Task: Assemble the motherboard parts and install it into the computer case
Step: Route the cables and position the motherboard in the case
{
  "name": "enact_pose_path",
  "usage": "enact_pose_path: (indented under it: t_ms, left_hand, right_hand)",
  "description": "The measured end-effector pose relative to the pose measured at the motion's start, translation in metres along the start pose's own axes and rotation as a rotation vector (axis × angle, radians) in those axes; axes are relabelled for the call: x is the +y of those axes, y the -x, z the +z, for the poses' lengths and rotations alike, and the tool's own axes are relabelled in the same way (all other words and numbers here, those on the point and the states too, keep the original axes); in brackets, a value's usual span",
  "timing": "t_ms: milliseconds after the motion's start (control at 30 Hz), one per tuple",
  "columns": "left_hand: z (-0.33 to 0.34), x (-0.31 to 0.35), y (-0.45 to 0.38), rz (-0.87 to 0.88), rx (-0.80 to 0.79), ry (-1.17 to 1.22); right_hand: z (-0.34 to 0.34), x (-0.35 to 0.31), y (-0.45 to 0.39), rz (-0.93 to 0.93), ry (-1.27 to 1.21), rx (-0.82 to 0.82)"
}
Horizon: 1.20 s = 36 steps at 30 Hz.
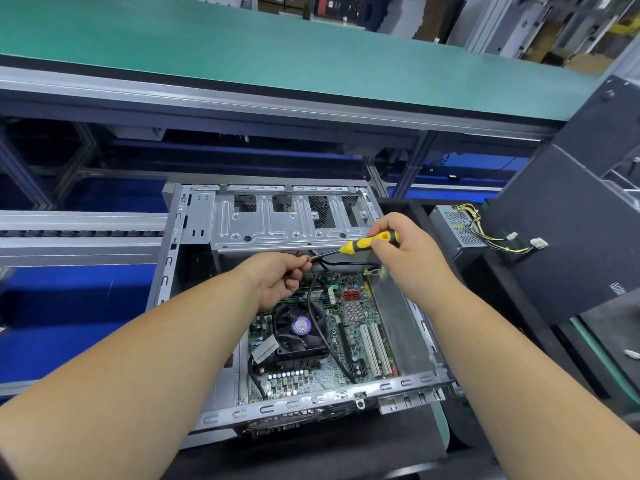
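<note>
An open metal computer case [194,237] lies on the bench in front of me. A green motherboard [356,341] with a black CPU fan [299,327] and white slots sits inside it. My right hand [408,261] grips the yellow and black handle of a screwdriver [367,243], held above the board's far edge. My left hand [280,280] pinches the tip of the screwdriver's shaft with thumb and fingers. Whether a screw sits at the tip is hidden. A black cable [317,306] loops over the fan.
A power supply [457,230] with yellow and black wires lies right of the case. Dark panels [568,216] stand at the right. A green conveyor belt [277,53] runs across the back. A roller rail [79,233] is at the left, blue flooring below.
</note>
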<state>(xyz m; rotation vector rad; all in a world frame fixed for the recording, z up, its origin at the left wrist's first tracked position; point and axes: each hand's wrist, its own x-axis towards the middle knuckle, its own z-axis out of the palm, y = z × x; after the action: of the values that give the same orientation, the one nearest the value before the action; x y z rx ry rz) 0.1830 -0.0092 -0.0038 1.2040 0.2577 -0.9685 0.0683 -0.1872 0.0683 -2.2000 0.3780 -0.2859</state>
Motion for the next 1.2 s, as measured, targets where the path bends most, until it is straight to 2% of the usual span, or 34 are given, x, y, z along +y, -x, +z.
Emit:
enact_pose_path:
  t_ms: [200,500,667,733,867,967,1067,1200]
  left_hand:
    - [0.000,0.000,0.000,0.045,0.027,-0.001]
    - [0.002,-0.004,-0.002,0.049,-0.066,-0.051]
    - [-0.002,-0.005,-0.006,0.033,0.002,-0.175]
    - [-0.003,-0.006,-0.008,0.032,0.033,-0.220]
    - [-0.003,-0.010,-0.011,0.051,0.082,-0.318]
    - [-0.003,-0.011,-0.012,0.064,0.083,-0.357]
    - [-0.003,-0.011,-0.013,0.069,0.089,-0.367]
    - [-0.004,-0.011,-0.016,0.076,0.088,-0.374]
  right_hand:
    - [0.002,0.000,0.001,0.001,0.024,-0.002]
    - [-0.001,-0.001,0.002,0.052,0.035,0.051]
    - [-0.015,-0.004,0.003,0.039,0.169,0.039]
    - [-0.020,-0.006,0.002,0.008,0.333,-0.011]
    - [-0.014,-0.009,0.000,-0.156,0.914,-0.157]
    - [0.000,-0.006,-0.005,-0.271,1.197,-0.286]
    - [0.009,-0.002,-0.012,-0.339,1.352,-0.350]
    - [0.010,0.002,-0.018,-0.332,1.431,-0.363]
